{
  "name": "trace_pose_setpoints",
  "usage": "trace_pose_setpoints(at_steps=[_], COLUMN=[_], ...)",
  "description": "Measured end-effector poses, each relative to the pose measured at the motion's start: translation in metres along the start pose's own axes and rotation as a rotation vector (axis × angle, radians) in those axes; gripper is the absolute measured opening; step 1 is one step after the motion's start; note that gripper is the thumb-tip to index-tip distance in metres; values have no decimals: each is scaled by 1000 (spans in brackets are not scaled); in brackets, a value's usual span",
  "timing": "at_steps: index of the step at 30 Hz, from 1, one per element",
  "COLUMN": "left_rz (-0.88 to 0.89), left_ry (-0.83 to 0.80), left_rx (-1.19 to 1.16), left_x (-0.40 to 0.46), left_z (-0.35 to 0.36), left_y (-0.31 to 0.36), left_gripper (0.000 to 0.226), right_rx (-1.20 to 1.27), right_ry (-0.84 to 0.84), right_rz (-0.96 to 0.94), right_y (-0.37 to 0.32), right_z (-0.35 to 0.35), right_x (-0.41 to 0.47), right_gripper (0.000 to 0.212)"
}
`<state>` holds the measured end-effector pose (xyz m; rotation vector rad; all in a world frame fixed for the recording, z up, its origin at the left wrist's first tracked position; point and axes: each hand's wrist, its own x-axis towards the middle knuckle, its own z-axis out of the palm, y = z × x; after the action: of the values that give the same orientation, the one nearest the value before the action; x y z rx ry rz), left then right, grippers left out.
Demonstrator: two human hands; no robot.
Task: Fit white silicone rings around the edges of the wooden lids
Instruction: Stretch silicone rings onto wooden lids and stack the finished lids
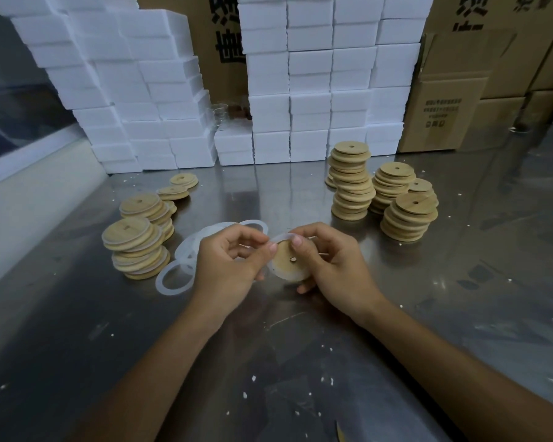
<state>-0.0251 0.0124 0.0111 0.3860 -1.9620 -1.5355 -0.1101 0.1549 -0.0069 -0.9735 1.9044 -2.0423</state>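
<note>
Your forearms reach in over the surface (300, 362). Your right hand (332, 266) grips the wooden lid (289, 263) above it, fingers curled; your left hand (227, 266) pinches the silicone ring (280, 239) at its rim.

Dim, glare on table (294, 186) (warped edges)

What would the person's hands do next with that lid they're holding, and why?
Probably work the white ring further down around the wooden lid. The ring sits on the lid's upper and left edge, pinched there by the left hand and right hand, while the lower right rim looks bare. Turning the lid and pressing with the thumbs would likely seat the rest.
</note>
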Motion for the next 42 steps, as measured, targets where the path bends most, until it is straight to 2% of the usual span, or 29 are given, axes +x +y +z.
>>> trace_pose_setpoints(at_steps=[2, 7, 10, 16, 21, 29, 35, 39, 42], left_rz=[-43, -170, -128, 47, 126, 159, 100, 40, 33], left_ry=[-29, -53, -15, 28, -5, 0, -49, -75, -117], left_rx=[44, -119, -98, 155, 292, 330, 272, 225, 226], left_x=[-1, -3, -4, -1, 4, 4, 8, 8, 9], left_z=[1, 5, 7, 3, -3, -5, -13, -18, -21], left_y=[-1, 0, 0, -3, -3, -4, -4, -6, -7], left_gripper=[5, 2, 7, 16, 11, 15, 30, 31, 30], right_rx=[-22, -70, -71, -180, -235, -225, -208, -117, -158], right_ry=[3, 15, 12, 37, 34, 6, -20, -12, -12], right_rz=[-14, -33, -33, -69, -75, -43, -8, 52, 46], right_y=[1, 2, 2, 4, 3, -4, -7, -5, -5], right_z=[0, -2, -1, -2, -8, -10, -14, -14, -15], right_x=[0, 0, -1, 2, 5, 3, 3, 3, 3], right_gripper=[7, 8, 7, 7, 7, 3, 7, 10, 10])
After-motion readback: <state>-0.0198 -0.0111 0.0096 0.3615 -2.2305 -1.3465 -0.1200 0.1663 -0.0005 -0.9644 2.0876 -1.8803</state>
